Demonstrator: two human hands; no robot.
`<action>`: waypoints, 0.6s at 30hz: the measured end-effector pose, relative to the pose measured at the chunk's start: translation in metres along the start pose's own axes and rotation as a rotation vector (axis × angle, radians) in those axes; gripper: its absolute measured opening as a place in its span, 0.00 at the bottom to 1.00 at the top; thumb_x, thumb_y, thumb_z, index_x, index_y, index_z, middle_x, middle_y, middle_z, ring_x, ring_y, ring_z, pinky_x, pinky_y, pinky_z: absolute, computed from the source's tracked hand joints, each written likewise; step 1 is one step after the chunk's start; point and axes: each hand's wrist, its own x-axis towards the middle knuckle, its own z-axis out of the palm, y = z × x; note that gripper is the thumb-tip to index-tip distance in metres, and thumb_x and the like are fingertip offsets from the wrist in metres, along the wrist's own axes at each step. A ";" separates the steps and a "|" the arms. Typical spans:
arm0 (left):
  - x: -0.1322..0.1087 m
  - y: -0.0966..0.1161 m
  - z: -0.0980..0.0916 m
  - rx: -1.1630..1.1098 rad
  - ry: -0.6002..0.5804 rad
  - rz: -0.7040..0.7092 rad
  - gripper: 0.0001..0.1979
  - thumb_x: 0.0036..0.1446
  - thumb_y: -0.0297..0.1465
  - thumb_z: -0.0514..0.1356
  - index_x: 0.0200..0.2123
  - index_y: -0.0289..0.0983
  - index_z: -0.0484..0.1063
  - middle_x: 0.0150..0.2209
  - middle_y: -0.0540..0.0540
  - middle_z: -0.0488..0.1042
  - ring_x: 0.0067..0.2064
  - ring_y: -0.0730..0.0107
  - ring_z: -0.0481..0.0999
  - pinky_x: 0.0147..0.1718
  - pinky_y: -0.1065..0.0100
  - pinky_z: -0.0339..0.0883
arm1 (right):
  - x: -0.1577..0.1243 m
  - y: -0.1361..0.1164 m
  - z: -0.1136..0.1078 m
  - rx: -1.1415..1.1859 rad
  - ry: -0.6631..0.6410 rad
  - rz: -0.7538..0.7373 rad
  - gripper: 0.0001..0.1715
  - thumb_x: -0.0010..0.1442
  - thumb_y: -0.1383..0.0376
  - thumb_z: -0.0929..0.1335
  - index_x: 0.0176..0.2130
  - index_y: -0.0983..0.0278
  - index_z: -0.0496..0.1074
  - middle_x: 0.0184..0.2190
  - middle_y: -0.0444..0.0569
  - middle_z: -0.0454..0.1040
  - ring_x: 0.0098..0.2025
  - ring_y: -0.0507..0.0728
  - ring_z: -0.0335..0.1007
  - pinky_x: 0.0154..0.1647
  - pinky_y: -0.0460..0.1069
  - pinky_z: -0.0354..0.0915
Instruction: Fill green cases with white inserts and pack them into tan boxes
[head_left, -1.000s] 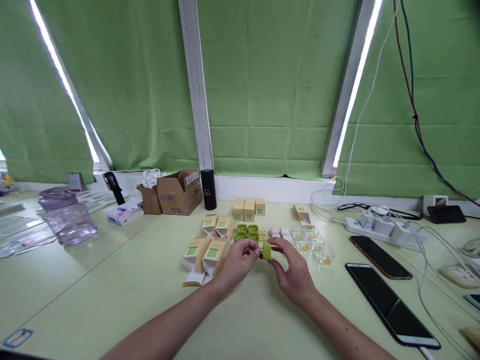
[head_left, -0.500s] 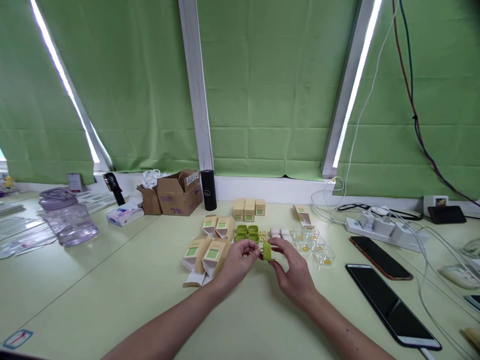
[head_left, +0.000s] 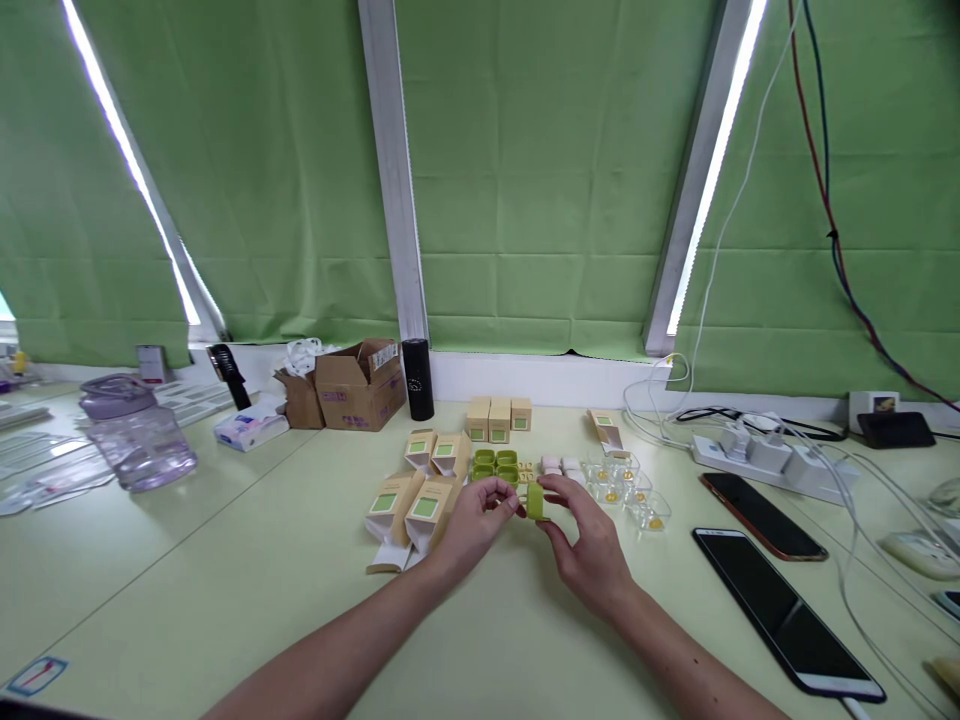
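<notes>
Both hands meet over the table's middle around a small green case [head_left: 535, 501]. My right hand [head_left: 589, 545] pinches the case between thumb and fingers. My left hand [head_left: 472, 522] has its fingertips closed against the case's left side. Just behind lie more green cases [head_left: 494, 464], small white pieces [head_left: 561, 465] and clear plastic trays with yellow dots [head_left: 626, 488]. Open tan cartons with green labels [head_left: 415, 500] lie to the left of my left hand. Three shut tan boxes [head_left: 498, 417] stand further back.
A cardboard box [head_left: 360, 384] and a black cylinder [head_left: 417, 379] stand at the back. A clear jug [head_left: 135, 432] is far left. Two phones [head_left: 784, 610] lie at right, near a power strip [head_left: 765, 456] with trailing cables.
</notes>
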 end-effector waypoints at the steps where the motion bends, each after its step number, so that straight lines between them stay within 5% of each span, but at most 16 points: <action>1: 0.000 0.000 0.000 -0.001 0.000 -0.003 0.16 0.55 0.44 0.68 0.32 0.36 0.75 0.33 0.44 0.79 0.38 0.61 0.78 0.43 0.63 0.70 | 0.000 0.000 0.000 0.000 0.001 0.004 0.25 0.67 0.68 0.65 0.62 0.58 0.65 0.56 0.56 0.74 0.56 0.63 0.75 0.52 0.61 0.79; 13: 0.010 -0.012 -0.010 0.047 0.159 0.008 0.14 0.57 0.43 0.64 0.34 0.38 0.70 0.30 0.46 0.80 0.37 0.62 0.79 0.40 0.64 0.66 | 0.001 0.001 -0.003 -0.045 0.055 0.025 0.26 0.68 0.67 0.65 0.63 0.56 0.64 0.58 0.56 0.73 0.55 0.64 0.75 0.51 0.61 0.79; 18: 0.005 -0.010 -0.008 0.104 0.155 0.074 0.11 0.61 0.39 0.62 0.40 0.38 0.71 0.36 0.44 0.79 0.42 0.60 0.80 0.44 0.61 0.69 | 0.002 -0.001 -0.005 -0.063 0.033 0.036 0.28 0.68 0.69 0.64 0.64 0.55 0.63 0.60 0.56 0.71 0.62 0.65 0.69 0.57 0.64 0.75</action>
